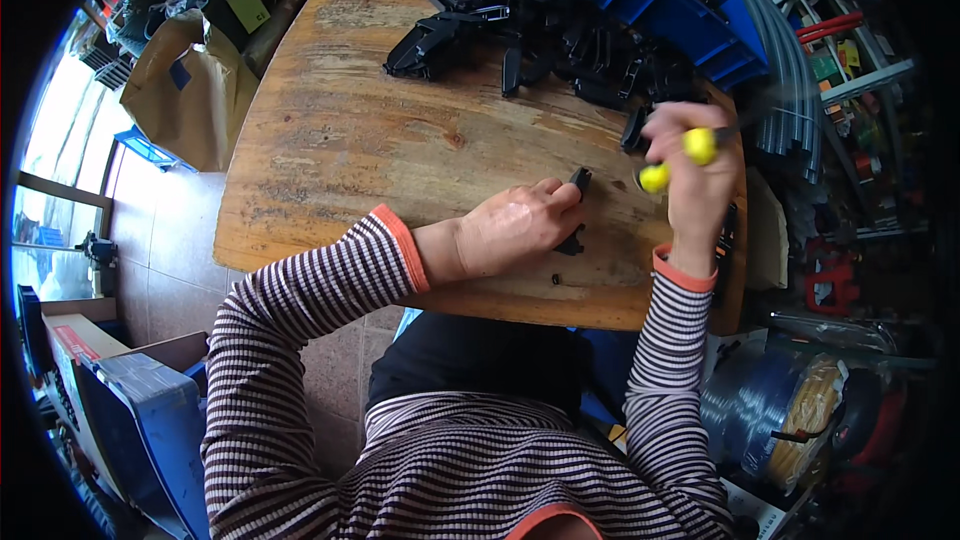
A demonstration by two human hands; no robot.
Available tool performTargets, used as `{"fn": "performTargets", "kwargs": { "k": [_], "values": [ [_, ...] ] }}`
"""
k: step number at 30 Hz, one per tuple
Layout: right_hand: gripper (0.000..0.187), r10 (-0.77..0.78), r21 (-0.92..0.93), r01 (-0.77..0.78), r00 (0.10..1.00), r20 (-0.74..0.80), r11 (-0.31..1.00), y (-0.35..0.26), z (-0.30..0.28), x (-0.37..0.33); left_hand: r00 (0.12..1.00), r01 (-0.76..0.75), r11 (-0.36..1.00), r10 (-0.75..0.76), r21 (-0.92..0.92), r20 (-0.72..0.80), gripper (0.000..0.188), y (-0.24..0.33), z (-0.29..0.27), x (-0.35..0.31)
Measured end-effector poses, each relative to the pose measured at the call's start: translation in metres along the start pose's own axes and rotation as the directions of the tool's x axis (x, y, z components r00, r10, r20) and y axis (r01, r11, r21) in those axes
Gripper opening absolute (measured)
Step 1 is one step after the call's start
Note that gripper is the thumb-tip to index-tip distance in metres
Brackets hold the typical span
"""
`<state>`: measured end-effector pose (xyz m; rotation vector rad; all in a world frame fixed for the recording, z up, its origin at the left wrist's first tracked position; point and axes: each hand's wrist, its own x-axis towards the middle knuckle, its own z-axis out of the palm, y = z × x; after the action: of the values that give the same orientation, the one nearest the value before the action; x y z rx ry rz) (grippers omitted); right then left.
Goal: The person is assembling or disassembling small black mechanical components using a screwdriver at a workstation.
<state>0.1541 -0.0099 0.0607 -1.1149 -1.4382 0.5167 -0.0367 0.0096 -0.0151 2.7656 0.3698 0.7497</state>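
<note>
On the wooden table (pixel 340 160), my left hand (pixel 522 228) is closed around a small black plastic part (pixel 580 179). Its ends stick out above and below my fingers; the middle is covered by them. To the right, my right hand (pixel 690 165) is raised over the table edge and wrapped round a tool with a yellow and black handle (pixel 700 146). Motion smears the far end of that tool, so its kind is unclear. A tiny dark piece (pixel 556 280) lies near the front edge, below my left hand.
A heap of black plastic parts (pixel 510 70) spreads across the far side of the table. Blue bins (pixel 670 10) stand behind it. Grey tubes (pixel 790 70) and a cluttered rack are at the right. A brown paper bag (pixel 190 90) stands beyond the table's left edge.
</note>
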Motion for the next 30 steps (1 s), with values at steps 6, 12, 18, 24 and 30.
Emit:
{"fn": "performTargets", "kwargs": {
  "k": [6,12,18,24,30],
  "values": [
    [0.006,0.045,0.027,-0.043,0.998,-0.050,0.999,0.033,0.010,0.012,0.994,0.049,0.998,-0.045,-0.036,0.101,0.036,0.003,-0.004,0.020],
    [0.011,0.040,-0.609,-0.170,0.974,-0.221,0.775,0.042,-0.107,0.035,0.962,-0.271,0.961,0.269,0.061,0.041,0.036,-0.007,-0.004,0.071],
    [0.021,0.144,-0.816,-0.111,0.989,-0.034,0.567,0.067,-0.158,0.026,0.899,0.335,0.636,-0.436,-0.695,0.035,0.023,-0.035,-0.029,0.168],
    [0.024,0.245,-0.776,-0.113,0.968,0.055,0.620,0.053,-0.189,0.029,0.750,0.098,0.241,-0.656,-0.966,-0.087,0.024,-0.073,-0.072,0.365],
    [0.025,0.164,-0.655,-0.056,0.981,0.104,0.754,0.055,-0.213,0.035,0.779,0.390,0.864,-0.494,-0.318,-0.386,0.030,-0.083,-0.070,0.491]
  ]
}}
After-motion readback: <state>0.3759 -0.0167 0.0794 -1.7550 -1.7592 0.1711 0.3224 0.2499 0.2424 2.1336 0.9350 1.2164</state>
